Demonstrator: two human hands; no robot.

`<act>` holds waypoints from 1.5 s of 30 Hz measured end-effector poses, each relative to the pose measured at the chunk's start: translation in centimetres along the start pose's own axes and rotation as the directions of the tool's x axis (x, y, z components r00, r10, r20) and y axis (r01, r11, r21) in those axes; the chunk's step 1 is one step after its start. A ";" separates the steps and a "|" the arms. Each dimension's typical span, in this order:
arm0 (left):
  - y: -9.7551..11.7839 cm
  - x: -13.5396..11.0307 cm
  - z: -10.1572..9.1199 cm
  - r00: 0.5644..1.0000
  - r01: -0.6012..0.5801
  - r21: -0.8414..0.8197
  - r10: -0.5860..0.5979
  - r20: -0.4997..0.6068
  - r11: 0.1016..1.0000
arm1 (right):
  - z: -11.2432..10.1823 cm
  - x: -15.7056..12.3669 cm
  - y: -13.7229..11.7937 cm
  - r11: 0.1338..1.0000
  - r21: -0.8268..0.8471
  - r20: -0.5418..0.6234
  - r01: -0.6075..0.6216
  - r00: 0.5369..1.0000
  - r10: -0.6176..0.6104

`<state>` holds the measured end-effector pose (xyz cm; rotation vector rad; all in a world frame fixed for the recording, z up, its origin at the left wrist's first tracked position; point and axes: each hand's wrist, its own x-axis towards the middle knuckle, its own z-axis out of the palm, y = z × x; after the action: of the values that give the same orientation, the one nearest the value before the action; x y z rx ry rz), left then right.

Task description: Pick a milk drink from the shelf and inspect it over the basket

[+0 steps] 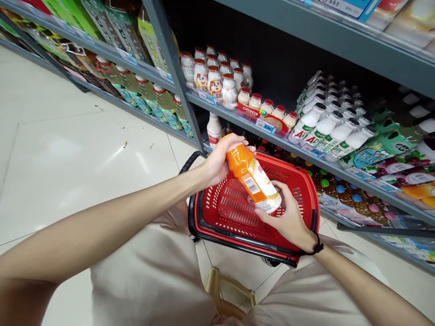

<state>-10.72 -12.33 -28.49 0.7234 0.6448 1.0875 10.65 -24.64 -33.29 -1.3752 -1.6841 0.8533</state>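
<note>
Bottle (253, 179), orange/wht, tilts over red basket (234, 210); our L hand (217, 160) grips its top, hiding the cap end, & our R hand (287, 215) holds its base. We see basket's slotted floor only partly. Shelf edge (234, 115) w/ small btls (229, 90) runs near far rim; tiled floor (102, 140) spreads L.

This is a shop, most likely a supermarket, in its drinks aisle. Grey shelving (167, 50) carries packaged drinks in repeated rows: red-capped small bottles (215, 81), white dark-capped bottles (311, 118) lettered "AD", and, lower left, bottles of pale green drink (162, 102). Price labels (265, 126) line the shelf edges. A red shopping basket (220, 206) stands on the glossy tiled floor (68, 149), and the orange-and-white bottle (246, 170) above it bears a printed barcode (250, 184).
</note>
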 end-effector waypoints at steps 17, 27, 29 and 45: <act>1.0 1.0 -0.5 0.988 -0.099 -0.122 0.112 0.103 0.987 | 0.3 0.1 -1.3 0.761 0.484 0.585 -0.431 0.807 0.085; 0.8 1.0 0.5 0.996 -0.035 -0.071 0.040 0.074 0.997 | 0.4 -0.3 -1.2 0.757 0.540 0.395 -0.368 0.905 0.158; 0.8 1.1 0.5 0.997 -0.024 -0.072 0.029 0.071 0.997 | 0.4 -0.4 -0.6 0.780 0.518 0.332 -0.350 0.923 0.193; 0.7 0.9 0.3 0.998 0.032 -0.107 -0.026 0.056 0.994 | -0.4 -0.4 -1.1 0.963 -0.248 -0.003 -0.103 0.994 0.105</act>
<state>-10.54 -11.34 -27.82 0.6459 0.5442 1.0643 10.55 -25.22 -32.22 -1.6426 -1.7857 0.7260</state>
